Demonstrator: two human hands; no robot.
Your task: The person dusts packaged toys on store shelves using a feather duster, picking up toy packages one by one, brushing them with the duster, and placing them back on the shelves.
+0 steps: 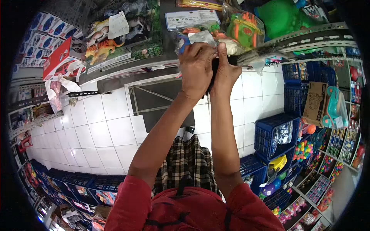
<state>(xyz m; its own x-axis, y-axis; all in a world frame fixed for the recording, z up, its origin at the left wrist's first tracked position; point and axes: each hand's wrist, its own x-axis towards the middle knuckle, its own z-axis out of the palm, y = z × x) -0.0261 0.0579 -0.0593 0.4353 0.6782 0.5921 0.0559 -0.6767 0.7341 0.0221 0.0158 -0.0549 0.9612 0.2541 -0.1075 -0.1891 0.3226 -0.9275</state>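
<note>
My left hand [195,71] and my right hand [225,75] are side by side at the shelf edge, both closed round a dark duster. The duster's fuzzy grey-black head [254,57] sticks out to the right along the shelf edge, and its black handle shows between my hands. My right thumb points up. Just beyond my hands lies a clear bag of colourful toys [216,36] with a white paper label. Beside that bag, a green and orange toy [246,30] sits in plastic wrap. My fingertips are partly hidden.
Boxed animal figures [115,38] and a red box [63,59] stand on the shelf to the left. A green toy [281,19] is at the back right. Blue crates [275,134] line the right side. White tiles [96,123] and a dark board [150,100] are below.
</note>
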